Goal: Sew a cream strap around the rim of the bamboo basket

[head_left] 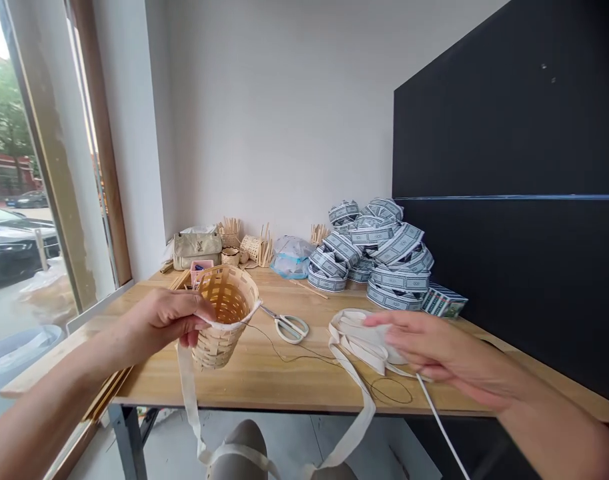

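My left hand (179, 317) pinches the rim of a small woven bamboo basket (218, 347), which is tilted with its mouth toward the far side. White fabric tape (234, 326) is folded along the near part of the rim under my fingers, and its tail hangs below the table edge. From the rim a dark thread (284, 360) runs across the table to the right. My right hand (419, 340) is above a loose heap of cream fabric tape (354, 333), fingers drawn together; what they hold is too blurred to make out. A thin white strip (441, 417) slants down below this hand.
White-handled scissors (290, 328) lie behind the basket on the wooden table (254, 390). Rolls of patterned ribbon (379, 253) are piled at the back right before a black panel (509, 253). A beige bag (197, 249), small baskets (231, 256) and a plastic bag (291, 257) line the back.
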